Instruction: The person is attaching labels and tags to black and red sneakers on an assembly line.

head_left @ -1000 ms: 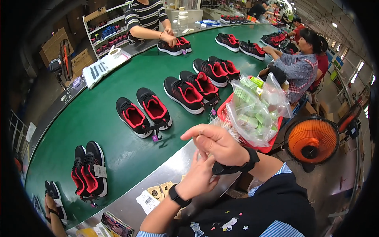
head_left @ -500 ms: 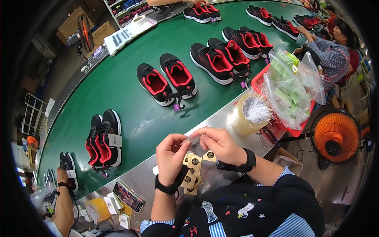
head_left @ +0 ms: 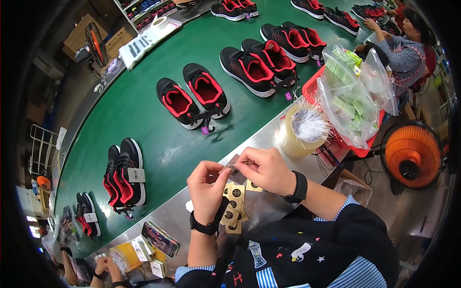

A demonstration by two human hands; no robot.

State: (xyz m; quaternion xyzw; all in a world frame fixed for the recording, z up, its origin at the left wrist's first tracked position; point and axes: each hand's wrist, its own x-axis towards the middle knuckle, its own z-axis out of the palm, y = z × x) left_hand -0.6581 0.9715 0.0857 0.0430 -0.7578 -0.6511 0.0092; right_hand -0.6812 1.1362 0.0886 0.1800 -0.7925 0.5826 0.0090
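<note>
Just over the metal ledge, my left hand (head_left: 206, 191) and my right hand (head_left: 265, 170) meet fingertip to fingertip. Both pinch a small grey tag (head_left: 237, 176), with a thin light strand between the fingers. The fingers hide part of the tag. Below them lie gold sheets of round black stickers (head_left: 234, 207). Beyond my hands, a pair of black and red sneakers (head_left: 207, 88) is joined by a black hook with a purple label (head_left: 205, 130). Left of my hands stands another pair of sneakers (head_left: 129, 174) bearing a white tag (head_left: 136, 175).
More sneaker pairs stand along the green conveyor belt (head_left: 129, 105). Right of me are a roll filled with white fasteners (head_left: 293, 134), a red basket (head_left: 312, 89) of bagged green tags and an orange fan (head_left: 412, 156). A phone (head_left: 161, 239) lies left. Co-workers are at both sides.
The sneakers on the belt have shifted slightly left in view. My fingers have turned the tag, and a thin strand now shows. A co-worker's hand has left the far-left pair.
</note>
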